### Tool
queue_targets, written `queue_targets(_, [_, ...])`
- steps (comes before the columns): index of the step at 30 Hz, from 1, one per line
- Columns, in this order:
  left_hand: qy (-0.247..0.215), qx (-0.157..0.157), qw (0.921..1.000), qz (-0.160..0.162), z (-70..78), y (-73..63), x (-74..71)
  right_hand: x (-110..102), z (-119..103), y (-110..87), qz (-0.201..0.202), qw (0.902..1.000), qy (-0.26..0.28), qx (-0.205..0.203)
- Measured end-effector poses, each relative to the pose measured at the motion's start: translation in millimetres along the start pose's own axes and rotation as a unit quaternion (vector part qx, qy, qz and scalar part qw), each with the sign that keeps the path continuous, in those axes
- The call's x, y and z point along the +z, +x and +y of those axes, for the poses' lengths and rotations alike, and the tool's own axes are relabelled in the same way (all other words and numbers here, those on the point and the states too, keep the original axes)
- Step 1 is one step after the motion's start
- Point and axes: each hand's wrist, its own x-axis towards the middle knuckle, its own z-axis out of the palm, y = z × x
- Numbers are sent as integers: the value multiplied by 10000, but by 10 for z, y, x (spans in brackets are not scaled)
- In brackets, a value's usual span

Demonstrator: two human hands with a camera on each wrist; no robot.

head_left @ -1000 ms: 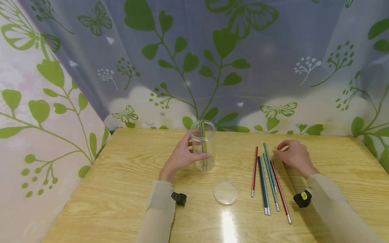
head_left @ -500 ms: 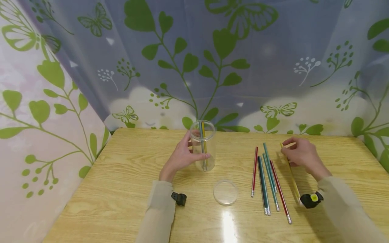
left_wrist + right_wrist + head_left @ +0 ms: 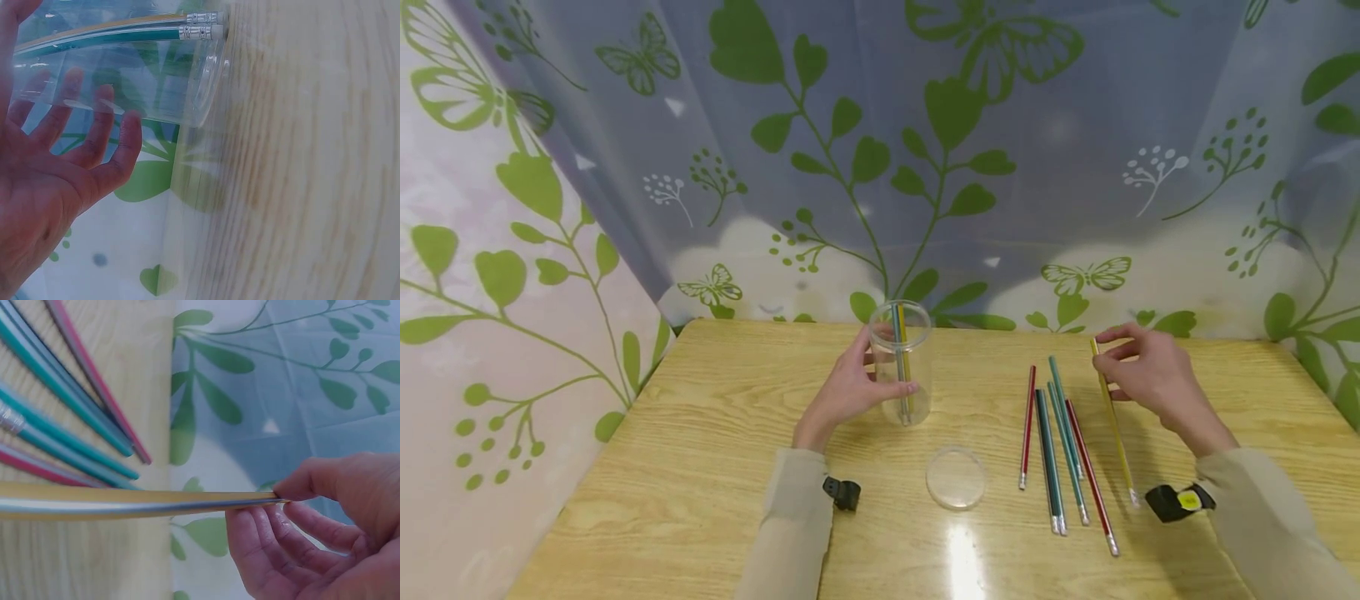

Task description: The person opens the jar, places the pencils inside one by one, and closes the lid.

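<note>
A yellow pencil (image 3: 1116, 427) is in the person's right hand (image 3: 1153, 379), pinched near its far end between thumb and fingertips, at the right part of the wooden table (image 3: 692, 442). Its long axis runs away from the person and slightly leftward: the eraser end points back toward the person and a little to the right, while the pinched end points toward the patterned cloth (image 3: 842, 212) behind the table. In the right wrist view it stretches nearly level across to the fingers. The shaft is slim and glossy, with a pale streak of light along it, and a silvery band sits at the eraser end; whether that end touches the table cannot be told. Just to its left, a loose row of pencils lies with eraser ends toward the person: a red pencil (image 3: 1092, 477) slanting much the same way, two teal pencils (image 3: 1067, 433), two dark pencils (image 3: 1050, 458) side by side, and another red pencil (image 3: 1027, 429) leaning the opposite way. Farther left, a clear round lid (image 3: 956, 478) lies flat. Beyond it a clear jar (image 3: 922, 371) stands upright, gripped by the left hand (image 3: 850, 387), thumb across the near side and fingers spread behind. Inside, a second yellow pencil (image 3: 905, 346) and a teal one (image 3: 125, 42) stand nearly upright, close together, erasers down at the base.
</note>
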Motion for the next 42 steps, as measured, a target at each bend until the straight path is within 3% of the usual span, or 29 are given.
queue_targets(12, [-93,49,9999,-29,9,-11,-4,-54,-315,-105,1200,9904,468,-499])
queue_targets(21, [-98,41,9999,-29,-1,-4,-5,-116,-558,-147,1574,9744,1412,-761])
queue_targets(30, [-104,49,9999,-7,2,-2,-1,-144,-851,-141,1765,9529,2281,-940])
queue_targets(42, [-79,31,10000,-4,12,-7,-3,-131,-1192,-64,1974,9096,3241,-1692])
